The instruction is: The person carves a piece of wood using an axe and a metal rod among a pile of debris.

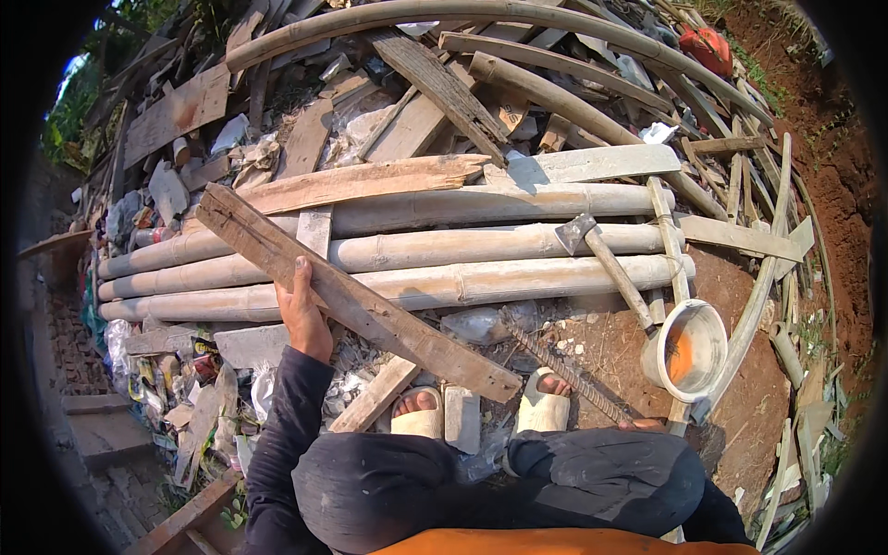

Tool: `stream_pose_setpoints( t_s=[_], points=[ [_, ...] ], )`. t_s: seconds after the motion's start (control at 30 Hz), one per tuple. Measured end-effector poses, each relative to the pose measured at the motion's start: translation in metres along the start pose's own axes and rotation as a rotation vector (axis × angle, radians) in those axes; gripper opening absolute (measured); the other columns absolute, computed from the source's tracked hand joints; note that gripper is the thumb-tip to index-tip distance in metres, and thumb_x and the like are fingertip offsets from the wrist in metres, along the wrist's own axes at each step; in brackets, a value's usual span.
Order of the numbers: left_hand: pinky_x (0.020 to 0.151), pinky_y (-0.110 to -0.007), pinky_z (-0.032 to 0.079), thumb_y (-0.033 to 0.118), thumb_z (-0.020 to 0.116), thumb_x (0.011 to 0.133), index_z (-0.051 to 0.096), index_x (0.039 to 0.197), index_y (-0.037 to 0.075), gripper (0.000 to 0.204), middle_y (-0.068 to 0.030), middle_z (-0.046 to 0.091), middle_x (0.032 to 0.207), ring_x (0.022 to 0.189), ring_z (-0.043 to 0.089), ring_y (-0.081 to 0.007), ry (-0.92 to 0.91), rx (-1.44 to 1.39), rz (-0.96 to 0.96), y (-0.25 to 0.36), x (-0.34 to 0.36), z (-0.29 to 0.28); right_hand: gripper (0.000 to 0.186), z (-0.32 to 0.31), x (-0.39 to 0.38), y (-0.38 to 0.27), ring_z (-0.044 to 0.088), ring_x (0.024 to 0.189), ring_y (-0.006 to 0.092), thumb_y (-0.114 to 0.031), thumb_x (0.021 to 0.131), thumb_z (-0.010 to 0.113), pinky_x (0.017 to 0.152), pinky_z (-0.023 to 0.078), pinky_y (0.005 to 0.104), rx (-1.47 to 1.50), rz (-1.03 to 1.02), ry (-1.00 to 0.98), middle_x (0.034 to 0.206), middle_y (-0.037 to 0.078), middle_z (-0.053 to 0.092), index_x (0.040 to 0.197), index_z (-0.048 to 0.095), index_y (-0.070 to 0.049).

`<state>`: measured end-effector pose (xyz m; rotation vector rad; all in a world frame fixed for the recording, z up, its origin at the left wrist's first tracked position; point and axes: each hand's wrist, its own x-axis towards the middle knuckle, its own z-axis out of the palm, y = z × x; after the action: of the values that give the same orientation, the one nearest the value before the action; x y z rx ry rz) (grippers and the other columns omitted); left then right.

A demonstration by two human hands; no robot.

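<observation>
My left hand (301, 314) is wrapped round a brown wooden plank (361, 301), which slants from upper left down to the right above my feet. Beside my right knee, only a small part of my right hand (641, 425) shows. It is closed on the lower end of a ribbed, rusty steel bar (569, 375), whose far end points up and left toward the plank. A hatchet (575, 233) with a wooden handle leans over the pale bamboo poles (499, 245). Its handle end is next to a white bucket (700, 324) with something orange inside.
A pale board (592, 165) and a split plank (370, 183) lie along the far bamboo pole. Behind them rises a heap of scrap wood and bamboo (416, 102). Plastic litter (203, 361) lies at left. A concrete block (462, 418) stands between my sandals.
</observation>
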<state>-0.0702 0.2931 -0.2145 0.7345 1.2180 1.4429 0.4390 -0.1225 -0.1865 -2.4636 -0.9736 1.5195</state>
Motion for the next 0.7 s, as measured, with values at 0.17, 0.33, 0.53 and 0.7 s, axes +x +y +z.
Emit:
stream_pose_setpoints(
  t_s=[0.17, 0.33, 0.53, 0.7],
  points=[
    [0.101, -0.039, 0.056, 0.035, 0.067, 0.111, 0.042, 0.147, 0.002, 0.055, -0.0117, 0.061, 0.133, 0.118, 0.064, -0.0207, -0.22, -0.018, -0.243, -0.097, -0.062, 0.034, 0.063, 0.0, 0.012, 0.037, 0.057, 0.072, 0.0116, -0.066, 0.106, 0.061, 0.064, 0.043, 0.0354, 0.126, -0.037, 0.11, 0.071, 0.001, 0.06, 0.08, 0.067, -0.008],
    [0.091, -0.037, 0.061, 0.047, 0.06, 0.111, 0.052, 0.144, -0.003, 0.061, -0.018, 0.07, 0.126, 0.116, 0.072, -0.0249, -0.464, 0.347, -0.371, -0.119, -0.062, 0.021, 0.061, -0.002, 0.035, 0.009, 0.049, 0.065, 0.0099, -0.057, 0.111, 0.059, 0.06, 0.037, 0.0352, 0.106, -0.139, 0.135, 0.066, -0.003, 0.053, 0.073, 0.058, -0.01],
    [0.101, -0.042, 0.056, 0.047, 0.07, 0.102, 0.058, 0.148, -0.003, 0.068, -0.0183, 0.074, 0.125, 0.116, 0.071, -0.0313, -0.472, 0.813, -0.165, -0.111, -0.068, -0.036, 0.03, 0.01, 0.062, -0.021, 0.062, 0.074, 0.0169, -0.032, 0.102, 0.078, 0.067, 0.046, 0.0393, -0.198, -0.406, 0.224, 0.079, 0.004, 0.066, 0.093, 0.072, -0.004],
    [0.111, -0.051, 0.051, 0.047, 0.084, 0.086, 0.046, 0.159, 0.005, 0.092, -0.0235, 0.061, 0.146, 0.133, 0.061, -0.0429, -0.822, 1.596, -0.081, -0.097, -0.11, -0.099, 0.041, 0.045, 0.066, -0.105, 0.07, 0.084, 0.0233, -0.024, 0.087, 0.093, 0.079, 0.054, 0.0397, 0.015, -0.262, 0.124, 0.094, 0.009, 0.075, 0.115, 0.074, -0.001]
  ],
)
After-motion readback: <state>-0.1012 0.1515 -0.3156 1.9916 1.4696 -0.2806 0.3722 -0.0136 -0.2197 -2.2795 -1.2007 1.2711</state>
